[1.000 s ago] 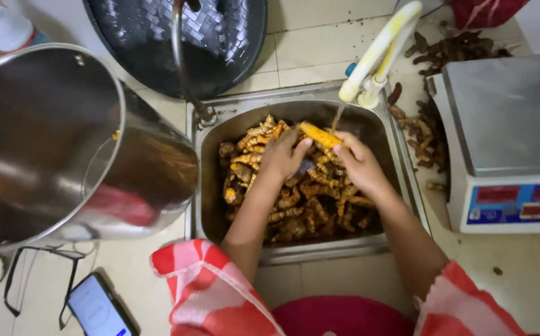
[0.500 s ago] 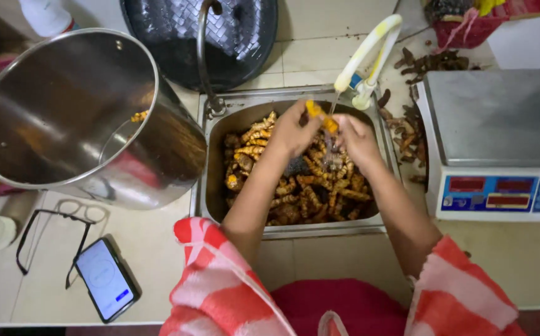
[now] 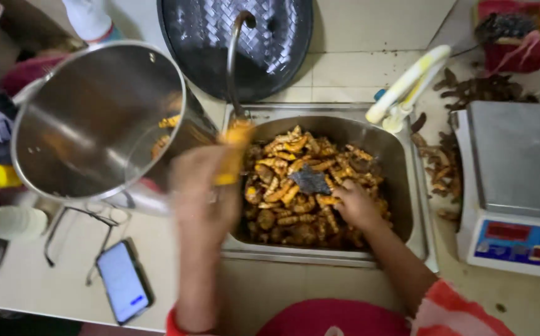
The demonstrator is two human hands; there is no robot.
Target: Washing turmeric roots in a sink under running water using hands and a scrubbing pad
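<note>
One steel pot [image 3: 96, 118], one phone [image 3: 124, 281], one scale [image 3: 516, 186], two hands [image 3: 203, 186]

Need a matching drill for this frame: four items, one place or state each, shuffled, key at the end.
Items:
1. left hand
2. right hand
3. phone
4. scale

Places or states:
A. lies on the counter, screen lit, beside the glasses
B. stands right of the sink
C. holds a yellow root up between sink and steel pot, blurred
D. down in the sink on the pile of roots

Pairs: 1-C, 2-D, 3-A, 4-B
</note>
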